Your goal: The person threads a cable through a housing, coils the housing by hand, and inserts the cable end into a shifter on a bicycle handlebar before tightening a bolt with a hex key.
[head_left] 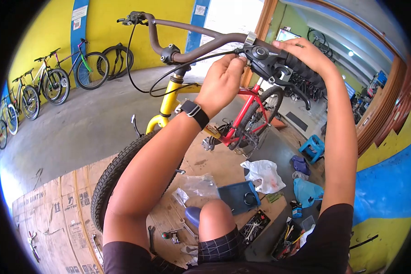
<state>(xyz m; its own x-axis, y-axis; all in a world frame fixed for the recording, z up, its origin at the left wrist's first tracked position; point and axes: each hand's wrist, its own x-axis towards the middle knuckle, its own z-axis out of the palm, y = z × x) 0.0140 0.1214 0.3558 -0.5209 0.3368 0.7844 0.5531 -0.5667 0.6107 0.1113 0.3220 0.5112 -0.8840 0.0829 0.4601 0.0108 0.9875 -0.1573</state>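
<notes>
A yellow bicycle stands in front of me with a dark handlebar (201,43) raised high. My left hand (221,82), with a black watch on the wrist, has its fingers pinched at the black brake and shifter unit (265,58) on the bar's right end. Whether it holds a small tool or the cable there is hidden. My right hand (308,57) is wrapped around the black grip (301,68) just beyond that unit. A brake lever (297,89) hangs below the grip. The front tyre (112,173) is under my left arm.
A red bicycle frame (244,114) stands behind the yellow one. Flattened cardboard (55,214) covers the floor, with tools, a blue tray (237,196), plastic bags and a blue stool (313,148) around it. Several bicycles (50,82) lean on the yellow wall at left.
</notes>
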